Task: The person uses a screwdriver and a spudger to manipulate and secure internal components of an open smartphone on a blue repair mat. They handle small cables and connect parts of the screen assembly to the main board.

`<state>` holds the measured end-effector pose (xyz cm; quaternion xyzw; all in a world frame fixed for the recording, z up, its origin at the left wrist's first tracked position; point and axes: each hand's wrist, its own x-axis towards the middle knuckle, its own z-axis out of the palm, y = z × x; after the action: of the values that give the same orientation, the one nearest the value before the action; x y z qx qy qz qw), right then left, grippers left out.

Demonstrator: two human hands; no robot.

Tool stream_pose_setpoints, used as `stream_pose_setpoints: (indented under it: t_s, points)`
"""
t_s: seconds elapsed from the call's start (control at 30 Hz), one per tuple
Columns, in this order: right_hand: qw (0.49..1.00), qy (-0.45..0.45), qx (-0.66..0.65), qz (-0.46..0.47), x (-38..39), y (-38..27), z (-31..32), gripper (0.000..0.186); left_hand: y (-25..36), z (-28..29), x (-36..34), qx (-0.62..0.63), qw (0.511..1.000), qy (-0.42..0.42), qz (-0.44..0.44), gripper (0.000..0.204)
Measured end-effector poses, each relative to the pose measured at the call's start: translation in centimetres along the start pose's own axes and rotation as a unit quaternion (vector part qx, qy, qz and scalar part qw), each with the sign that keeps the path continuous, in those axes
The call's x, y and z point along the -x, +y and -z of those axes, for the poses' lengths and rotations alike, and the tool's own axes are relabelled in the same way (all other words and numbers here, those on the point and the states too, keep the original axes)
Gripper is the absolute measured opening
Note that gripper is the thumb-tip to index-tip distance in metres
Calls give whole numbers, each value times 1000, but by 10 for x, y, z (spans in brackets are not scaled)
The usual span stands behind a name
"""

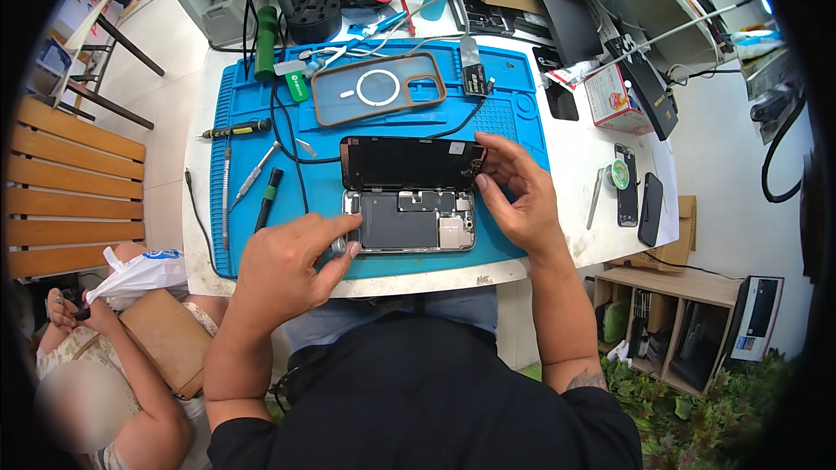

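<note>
An opened phone body lies on a blue work mat, its dark battery and metal-covered parts exposed. Its detached-looking screen is tilted up along the far long edge of the body. My right hand grips the screen's right end between thumb and fingers. My left hand is at the body's left end, index fingertip touching there. A small grey round-ended piece shows between my left thumb and index finger; the rest of it is hidden by the hand.
Beyond the phone lies a clear phone case with a brown rim. Screwdrivers and tweezers are on the left. Other phones lie at right. A black cable crosses the mat. Another person sits at lower left.
</note>
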<state>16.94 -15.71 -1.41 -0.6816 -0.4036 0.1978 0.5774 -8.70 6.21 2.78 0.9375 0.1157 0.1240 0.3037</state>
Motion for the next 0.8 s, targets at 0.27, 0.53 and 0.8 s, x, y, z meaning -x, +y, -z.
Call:
stream_pose_setpoints:
  t_s: [0.27,0.53,0.8]
  points:
    - [1000,1,-13,-11,1,3,4,52,-3,-2,-10,10,999,-38,-33,40]
    - [1000,-4,-17,-16,1,3,4,51,36,-19,-43,-53,985,-161,-40,58]
    - [1000,2,-9,-5,1,2,3,50,43,-28,-53,-120,979,-159,-37,61]
